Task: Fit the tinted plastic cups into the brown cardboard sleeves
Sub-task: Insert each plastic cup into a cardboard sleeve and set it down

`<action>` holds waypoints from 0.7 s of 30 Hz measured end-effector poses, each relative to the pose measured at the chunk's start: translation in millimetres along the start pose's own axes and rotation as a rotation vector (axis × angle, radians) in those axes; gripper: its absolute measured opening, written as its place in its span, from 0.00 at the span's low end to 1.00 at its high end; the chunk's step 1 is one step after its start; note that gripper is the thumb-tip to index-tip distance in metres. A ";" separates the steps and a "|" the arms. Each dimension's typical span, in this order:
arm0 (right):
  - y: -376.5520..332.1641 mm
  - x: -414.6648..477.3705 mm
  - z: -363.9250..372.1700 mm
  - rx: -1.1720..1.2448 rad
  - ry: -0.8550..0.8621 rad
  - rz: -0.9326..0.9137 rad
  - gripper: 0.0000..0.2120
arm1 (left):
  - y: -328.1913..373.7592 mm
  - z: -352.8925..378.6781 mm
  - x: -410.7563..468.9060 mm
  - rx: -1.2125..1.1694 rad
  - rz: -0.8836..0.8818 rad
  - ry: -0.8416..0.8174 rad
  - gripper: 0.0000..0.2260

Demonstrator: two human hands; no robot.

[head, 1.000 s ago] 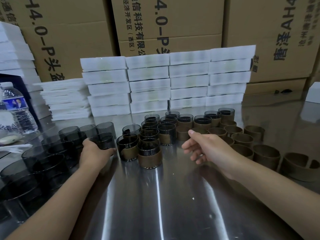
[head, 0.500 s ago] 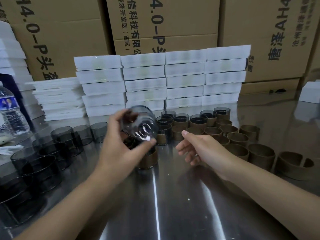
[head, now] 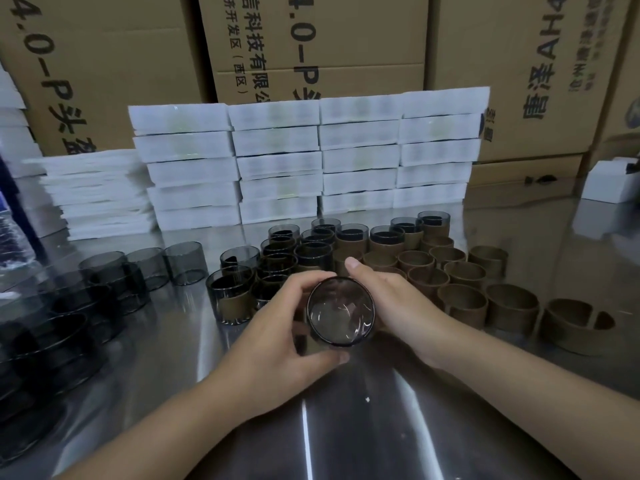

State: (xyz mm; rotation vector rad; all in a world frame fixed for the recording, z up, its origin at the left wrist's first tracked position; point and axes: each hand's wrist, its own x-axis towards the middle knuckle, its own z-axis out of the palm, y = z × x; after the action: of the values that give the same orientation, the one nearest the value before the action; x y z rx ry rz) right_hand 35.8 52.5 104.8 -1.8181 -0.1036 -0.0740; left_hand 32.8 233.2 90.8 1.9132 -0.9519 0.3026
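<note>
Steel table [head: 346, 427] is bare up front. Bare tinted cups [head: 104, 271] crowd the left edge, with roughly a dozen empty sleeves [head: 510, 304] on the right. Four stacks of five white boxes [head: 277, 161] wall off the back. Left hand [head: 277, 327] grips one tinted cup [head: 341, 311] mid-table, tipped end-on. Right hand [head: 388, 299] cups its side, fingers hidden, so can't tell its grip.

Head view | I saw the left hand [head: 277, 327] gripping a tinted cup [head: 341, 311] tipped on its side, base toward the camera, over the steel table [head: 346, 427] | right hand [head: 391, 299] lay against the cup's right side, grip unclear to me | bare cups [head: 114, 271] at left, sleeved cups [head: 311, 251] behind the hands, empty sleeves [head: 464, 299] at right | white boxes [head: 360, 157] stacked before cartons [head: 346, 36]
</note>
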 end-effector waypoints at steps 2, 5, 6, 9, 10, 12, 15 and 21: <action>-0.6 -0.4 2.8 -0.017 -0.001 -0.003 0.27 | -3.1 -0.8 1.1 -0.009 -0.020 0.024 0.32; -1.1 0.1 6.3 -0.028 0.005 -0.064 0.33 | -6.4 -2.7 2.9 -0.017 -0.035 0.052 0.32; -1.1 -0.2 6.9 -0.034 0.001 -0.101 0.34 | -6.9 -3.2 3.2 -0.013 -0.032 0.057 0.32; -2.2 -5.5 8.2 -0.032 -0.033 -0.209 0.28 | -8.0 -4.3 4.0 -0.005 -0.027 0.067 0.32; -2.8 -7.6 8.6 -0.045 -0.052 -0.239 0.25 | -8.7 -4.7 4.1 -0.003 -0.028 0.072 0.32; -2.2 -10.1 9.1 -0.096 -0.089 -0.275 0.21 | -10.6 -6.0 4.8 0.004 -0.034 0.075 0.32; 0.0 -12.1 9.7 -0.187 -0.104 -0.318 0.20 | -13.2 -7.8 5.1 0.033 -0.043 0.072 0.33; -1.0 -14.3 4.7 -0.432 -0.108 -0.365 0.30 | -15.6 -10.0 4.2 0.090 -0.047 0.038 0.34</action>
State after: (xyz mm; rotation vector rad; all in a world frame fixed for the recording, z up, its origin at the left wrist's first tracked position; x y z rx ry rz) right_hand 21.4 56.9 103.1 -2.2144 -0.5305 -0.2733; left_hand 48.6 243.4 88.4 2.0015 -0.8804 0.3577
